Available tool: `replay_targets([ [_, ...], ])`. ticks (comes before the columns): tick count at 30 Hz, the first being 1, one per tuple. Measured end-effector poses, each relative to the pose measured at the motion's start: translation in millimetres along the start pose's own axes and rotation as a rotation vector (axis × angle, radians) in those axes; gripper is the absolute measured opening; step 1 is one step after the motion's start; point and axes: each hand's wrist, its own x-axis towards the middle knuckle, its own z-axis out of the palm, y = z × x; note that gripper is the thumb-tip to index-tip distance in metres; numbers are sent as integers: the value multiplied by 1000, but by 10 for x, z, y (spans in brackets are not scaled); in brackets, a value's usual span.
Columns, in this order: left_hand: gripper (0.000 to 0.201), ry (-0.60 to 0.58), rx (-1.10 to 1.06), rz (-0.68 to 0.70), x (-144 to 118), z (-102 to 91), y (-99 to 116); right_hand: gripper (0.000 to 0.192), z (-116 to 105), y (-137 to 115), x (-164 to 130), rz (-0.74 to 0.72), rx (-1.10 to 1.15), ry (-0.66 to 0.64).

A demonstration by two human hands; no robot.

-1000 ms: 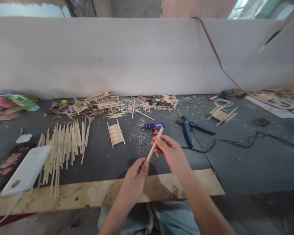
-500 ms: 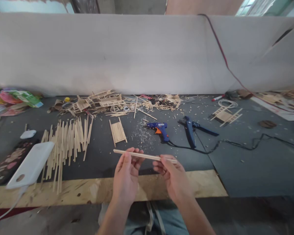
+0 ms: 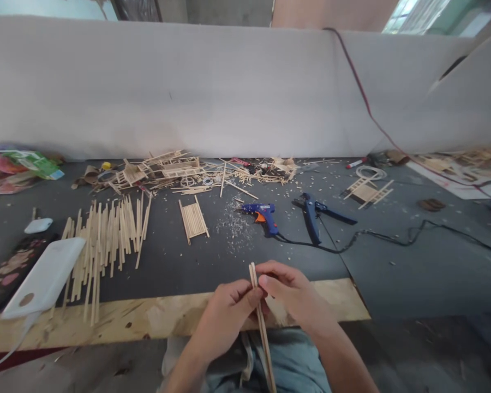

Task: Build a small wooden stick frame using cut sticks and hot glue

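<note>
- Head view, low centre of the frame: our left hand (image 3: 225, 314) and right hand (image 3: 294, 297) meet just above the lap, fingers of both pinched shut on a thin wooden stick (image 3: 261, 322).
- We see the stick running nearly upright in the picture. Its top end pokes out just above the fingertips, and its long axis drops toward the bottom edge, leaning slightly right. It may be two sticks pressed together; we cannot tell.
- Both hands grip near the top end, left thumb and right fingertips touching across it, so neither hand is clearly nearer. The long free part hangs below the hands, over the jeans.
- Just beyond the hands lies the plywood edge of the table (image 3: 106, 322), then a dark mat.
- Left of centre we find a loose spread of sticks (image 3: 106, 240), with a white phone (image 3: 45, 284) at the left edge.
- Mid-frame sit a small stick panel (image 3: 193, 219), a blue glue gun (image 3: 262, 214) and a blue cutter (image 3: 313, 215).
- Farthest back, a heap of stick models (image 3: 167, 169) lies against the white wall.
</note>
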Motion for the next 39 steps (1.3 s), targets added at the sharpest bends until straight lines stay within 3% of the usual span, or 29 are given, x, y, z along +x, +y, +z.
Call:
replay_targets([
  [6, 36, 39, 174, 32, -48, -31, 18, 11, 96, -17, 33, 29, 25, -18],
  [12, 31, -79, -234, -49, -44, 43, -158, 22, 73, -45, 55, 37, 82, 112],
  [14, 31, -74, -279, -57, -45, 68, -205, 26, 75, -64, 46, 49, 67, 116],
  [30, 33, 65, -115, -30, -65, 107, -187, 29, 142, -77, 48, 56, 18, 131],
  [39, 33, 148, -111, -86, 57, -44, -335, 30, -249, -71, 245, 8, -124, 258],
])
